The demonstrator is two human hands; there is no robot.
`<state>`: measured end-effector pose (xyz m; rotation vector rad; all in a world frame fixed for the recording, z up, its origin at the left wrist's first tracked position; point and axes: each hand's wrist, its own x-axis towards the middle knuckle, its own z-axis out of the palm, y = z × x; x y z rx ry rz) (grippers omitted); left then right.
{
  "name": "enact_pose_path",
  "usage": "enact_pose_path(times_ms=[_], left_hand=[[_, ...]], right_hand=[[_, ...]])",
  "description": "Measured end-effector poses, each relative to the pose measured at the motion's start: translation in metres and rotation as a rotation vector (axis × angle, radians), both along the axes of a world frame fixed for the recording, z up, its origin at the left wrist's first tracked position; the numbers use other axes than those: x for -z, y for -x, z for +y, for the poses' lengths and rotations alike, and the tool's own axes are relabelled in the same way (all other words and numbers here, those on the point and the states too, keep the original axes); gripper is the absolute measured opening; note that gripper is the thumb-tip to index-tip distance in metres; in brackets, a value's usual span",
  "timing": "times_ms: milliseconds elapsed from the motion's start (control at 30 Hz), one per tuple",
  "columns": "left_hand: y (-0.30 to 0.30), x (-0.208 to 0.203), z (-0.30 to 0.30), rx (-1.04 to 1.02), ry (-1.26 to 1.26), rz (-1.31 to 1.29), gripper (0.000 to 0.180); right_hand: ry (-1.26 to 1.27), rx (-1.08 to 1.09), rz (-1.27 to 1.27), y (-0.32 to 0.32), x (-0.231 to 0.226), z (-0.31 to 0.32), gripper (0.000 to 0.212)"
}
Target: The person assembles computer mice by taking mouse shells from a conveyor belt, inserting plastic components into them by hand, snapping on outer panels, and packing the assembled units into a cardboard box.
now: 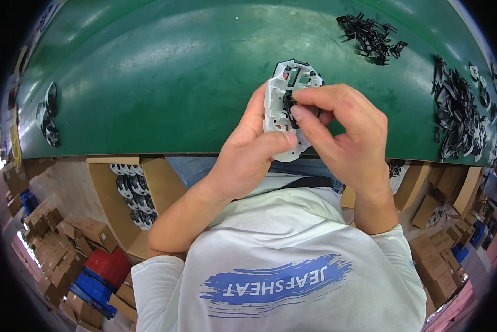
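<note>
While the left hand (246,144) holds the white shell (274,105) by its left side, thumb across the lower end, we find the right hand (351,122) pinching the black part (289,109) inside it, thumb and forefinger nearly together. Because these fingers partly cover the part, we cannot tell whether it is seated. We judge that the step calls for a firm left grip, the part kept square, and even, gentle pressure, as forcing one end could crack the plastic. We place the shell over the table's (165,99) near edge. Farther out, we note a black pile (370,39) and a mixed pile (459,113), both rightward.
</note>
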<state>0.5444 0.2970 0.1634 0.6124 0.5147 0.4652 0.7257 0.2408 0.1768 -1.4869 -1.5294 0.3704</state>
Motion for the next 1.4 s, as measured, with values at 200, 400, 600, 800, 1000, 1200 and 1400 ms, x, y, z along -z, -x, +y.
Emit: enact_pose_path(times_ms=[200, 400, 600, 800, 1000, 1200, 1400], left_hand=[[-0.006, 0.003, -0.008, -0.072, -0.210, 0.157, 0.075], [-0.007, 0.002, -0.008, -0.143, -0.267, 0.239, 0.064], [-0.011, 0.003, -0.009, -0.150, -0.288, 0.216, 0.061], [-0.010, 0.007, -0.007, -0.079, -0.321, 0.287, 0.054], [-0.009, 0.005, -0.005, -0.135, -0.266, 0.342, 0.050], [-0.009, 0.003, -0.004, -0.204, -0.088, 0.287, 0.048], [-0.012, 0.005, -0.011, -0.239, -0.232, 0.324, 0.048]], right_hand=[[-0.020, 0.025, -0.172, 0.006, 0.002, -0.005, 0.026], [-0.068, 0.049, -0.212, 0.002, 0.008, -0.005, 0.028], [-0.111, 0.026, -0.360, -0.004, 0.014, -0.001, 0.025], [-0.082, 0.028, -0.421, -0.003, 0.010, 0.001, 0.021], [-0.048, -0.021, -0.421, -0.006, 0.008, 0.000, 0.019], [-0.016, 0.011, -0.073, -0.003, 0.006, -0.008, 0.043], [0.209, -0.017, 0.434, 0.017, 0.015, -0.019, 0.067]])
